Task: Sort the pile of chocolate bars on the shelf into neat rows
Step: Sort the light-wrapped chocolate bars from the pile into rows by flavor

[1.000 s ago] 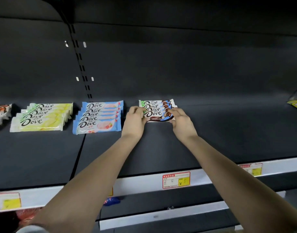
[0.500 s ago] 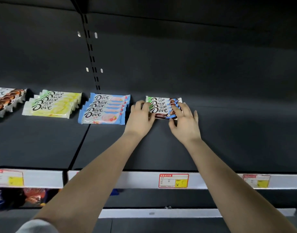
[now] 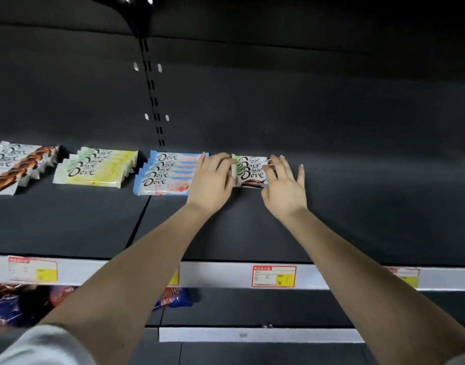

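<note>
"Chocolate bars (image 3: 250,172), that little stack caught between the two hands. See it?"

"I do. The left hand (image 3: 210,180) is laid against one end of it, and the right hand (image 3: 284,185) is at the other with its fingers spread, only the tips on the wrappers. Neither is clutching anything. Both look slack, nudging rather than holding."

"They'd weigh next to nothing, I'd say."

"Light, yes, and those glossy wrappers look slippery. I'd expect a lapped stack like that to slide apart if pushed from one side only. Each bar is probably stiff along its length but thin enough to snap if bent."

"So where would you take hold?"

"By the two short ends together, palms squeezing inward, keeping the stack flat on the shelf (image 3: 358,219) under the hands. Not by the crimped wrapper tails, which look flimsy."

"And the blue-wrapped row (image 3: 165,175)?"

"Just outside the left hand, partly under its knuckles. A careless shove might knock it."
</note>
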The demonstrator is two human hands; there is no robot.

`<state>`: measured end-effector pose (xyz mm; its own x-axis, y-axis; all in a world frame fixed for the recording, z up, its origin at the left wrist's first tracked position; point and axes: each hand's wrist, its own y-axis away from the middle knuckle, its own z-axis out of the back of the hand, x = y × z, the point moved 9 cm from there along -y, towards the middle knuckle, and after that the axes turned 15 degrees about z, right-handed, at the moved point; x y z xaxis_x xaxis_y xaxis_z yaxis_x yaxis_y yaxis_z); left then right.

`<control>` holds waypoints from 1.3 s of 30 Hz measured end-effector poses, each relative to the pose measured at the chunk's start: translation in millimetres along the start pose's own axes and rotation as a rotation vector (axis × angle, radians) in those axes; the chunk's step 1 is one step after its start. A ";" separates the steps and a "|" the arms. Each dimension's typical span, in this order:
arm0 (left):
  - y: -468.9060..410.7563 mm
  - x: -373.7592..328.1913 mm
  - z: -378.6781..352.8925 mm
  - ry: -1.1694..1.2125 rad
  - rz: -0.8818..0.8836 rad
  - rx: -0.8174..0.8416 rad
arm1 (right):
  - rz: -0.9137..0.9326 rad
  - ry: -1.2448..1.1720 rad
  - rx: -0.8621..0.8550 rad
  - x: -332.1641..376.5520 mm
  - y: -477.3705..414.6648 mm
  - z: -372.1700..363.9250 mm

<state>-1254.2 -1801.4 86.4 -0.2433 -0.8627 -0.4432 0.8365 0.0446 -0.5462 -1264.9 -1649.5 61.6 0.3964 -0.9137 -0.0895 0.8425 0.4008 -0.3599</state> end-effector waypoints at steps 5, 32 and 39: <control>-11.7 60.0 54.1 -0.061 0.143 -0.092 | 0.016 -0.072 -0.084 43.7 -30.1 18.0; 75.6 430.8 347.4 -0.459 0.708 -0.239 | 0.741 -0.435 -0.141 536.9 -182.3 25.3; 110.2 497.5 401.7 -0.481 0.764 -0.255 | 0.825 -0.469 -0.072 641.3 -193.5 12.6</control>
<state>-1085.9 -2428.1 91.3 0.6046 -0.6669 -0.4356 0.5389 0.7451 -0.3928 -1169.1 -2312.1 85.6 0.9754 -0.2178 0.0353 0.2130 0.8879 -0.4078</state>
